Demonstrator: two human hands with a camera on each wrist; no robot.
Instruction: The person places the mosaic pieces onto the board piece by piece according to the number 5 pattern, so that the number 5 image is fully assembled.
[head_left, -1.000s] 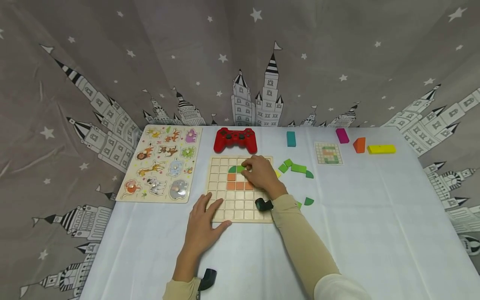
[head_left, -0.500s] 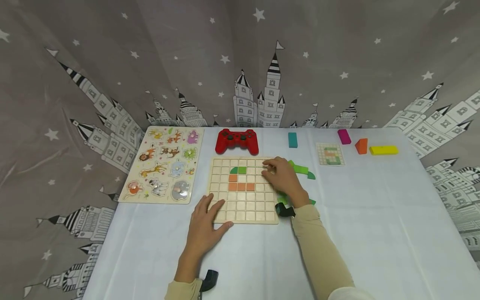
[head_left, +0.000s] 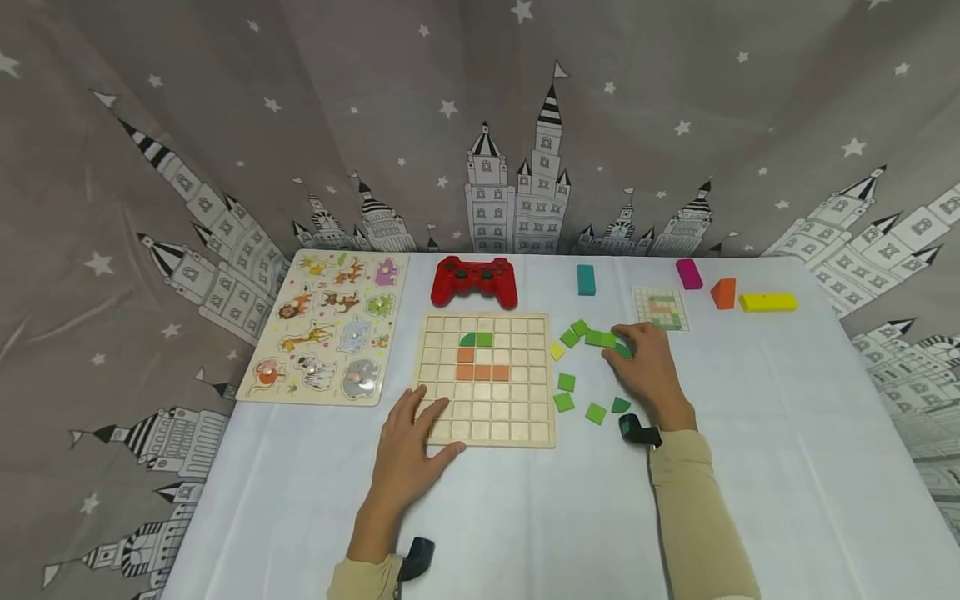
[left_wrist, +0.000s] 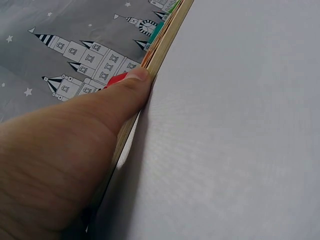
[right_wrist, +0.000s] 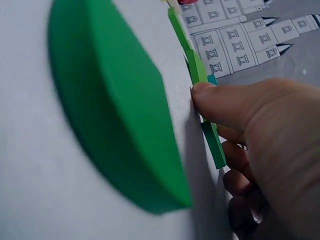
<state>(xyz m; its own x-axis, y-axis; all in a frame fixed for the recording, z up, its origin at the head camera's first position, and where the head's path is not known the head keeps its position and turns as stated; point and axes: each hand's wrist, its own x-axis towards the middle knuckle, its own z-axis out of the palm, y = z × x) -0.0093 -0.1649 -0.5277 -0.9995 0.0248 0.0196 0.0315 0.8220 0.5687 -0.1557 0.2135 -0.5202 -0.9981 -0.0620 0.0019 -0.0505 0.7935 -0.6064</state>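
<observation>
A wooden grid board (head_left: 510,425) lies on the table, with orange square tiles (head_left: 483,372), a green square tile (head_left: 484,340) and a dark green quarter-round tile (head_left: 468,340) set in it. My left hand (head_left: 408,454) rests at the board's lower left corner, fingers extended over it. In the left wrist view its thumb (left_wrist: 132,82) touches the board's edge. Right of the board, my right hand (head_left: 647,367) pinches a light green square tile (right_wrist: 198,70) between thumb and forefinger. A dark green quarter-round tile (right_wrist: 214,145) lies beside it, partly hidden by fingers.
Loose green tiles (head_left: 566,382) and a yellow tile (head_left: 557,351) lie right of the board. Behind are a red game controller (head_left: 474,283), a teal block (head_left: 586,280) and a pattern card (head_left: 660,308). An animal puzzle (head_left: 318,333) lies left; a yellow block (head_left: 768,302) lies far right.
My right hand has left the green square tile on the board and moved right to the loose green tiles, where it takes hold of one. The left hand stays on the board.
</observation>
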